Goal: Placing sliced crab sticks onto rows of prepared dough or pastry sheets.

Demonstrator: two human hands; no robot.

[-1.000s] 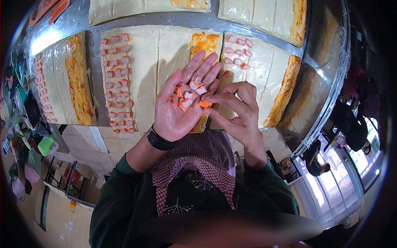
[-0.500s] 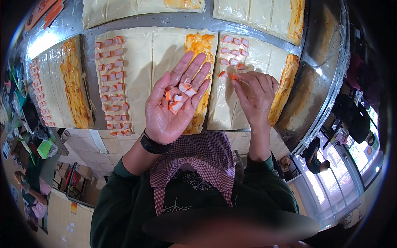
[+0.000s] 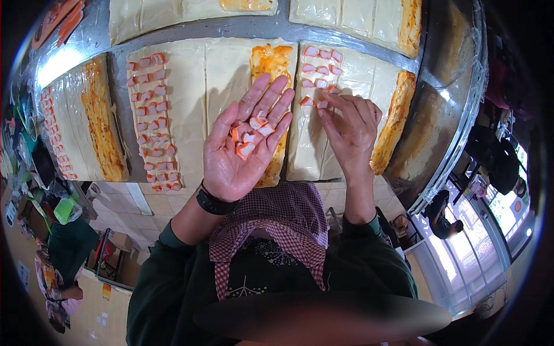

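Observation:
My left hand (image 3: 235, 151) is palm up with its fingers stretched, cradling several orange-and-white crab stick pieces (image 3: 247, 151). Thumb and fingertips of my right hand (image 3: 350, 124) are pinched on one more crab stick piece (image 3: 322, 105), low over the right dough sheet (image 3: 309, 144). Short rows of crab stick pieces (image 3: 322, 70) lie along that sheet's far left part, and an orange-yellow filling strip (image 3: 394, 124) runs down its right edge. The middle dough sheet (image 3: 187, 109), partly hidden by my left hand, has a full column of pieces (image 3: 153, 124) and a filling strip (image 3: 271, 60).
Another topped dough sheet (image 3: 75, 127) lies to the left, and two more (image 3: 184, 14) (image 3: 358, 20) at the far side. The metal table (image 3: 124, 69) bears orange tools (image 3: 68, 23) at its far left. Other people (image 3: 447, 222) (image 3: 60, 277) stand at both sides.
My right hand has shifted slightly left, and its crab stick piece now sits beside the one at the row's left. The dough sheets appear a little further left in view. A person at lower left has moved.

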